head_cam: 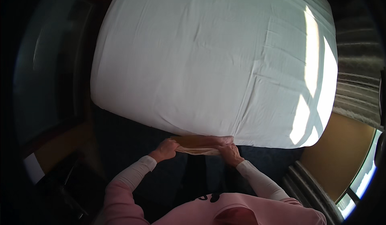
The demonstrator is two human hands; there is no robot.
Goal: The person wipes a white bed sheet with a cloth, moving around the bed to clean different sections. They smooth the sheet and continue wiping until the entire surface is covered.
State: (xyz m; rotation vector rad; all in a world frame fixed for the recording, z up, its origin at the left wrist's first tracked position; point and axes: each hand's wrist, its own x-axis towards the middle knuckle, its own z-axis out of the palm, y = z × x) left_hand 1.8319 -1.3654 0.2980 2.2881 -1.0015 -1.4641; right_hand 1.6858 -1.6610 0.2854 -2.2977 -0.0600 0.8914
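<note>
A mattress covered with a white sheet [181, 68] fills the upper middle of the view, with creases running over its right half. At its near edge, my left hand [166, 149] and my right hand [230, 154] each grip an end of a hanging fabric edge [199, 150], which looks pinkish brown in the shade with a paler border. The fabric is stretched between the two hands, just below the mattress edge. Whether it is part of the white sheet cannot be told. Sunlight falls in bright patches on the sheet's right side.
Grey curtains [355, 77] hang along the right side, with another curtain [313, 191] at the lower right beside a brown panel [337, 152] and a window [362, 176]. Dark carpet [129, 137] lies below the mattress. A dark glossy panel [45, 62] stands at the left.
</note>
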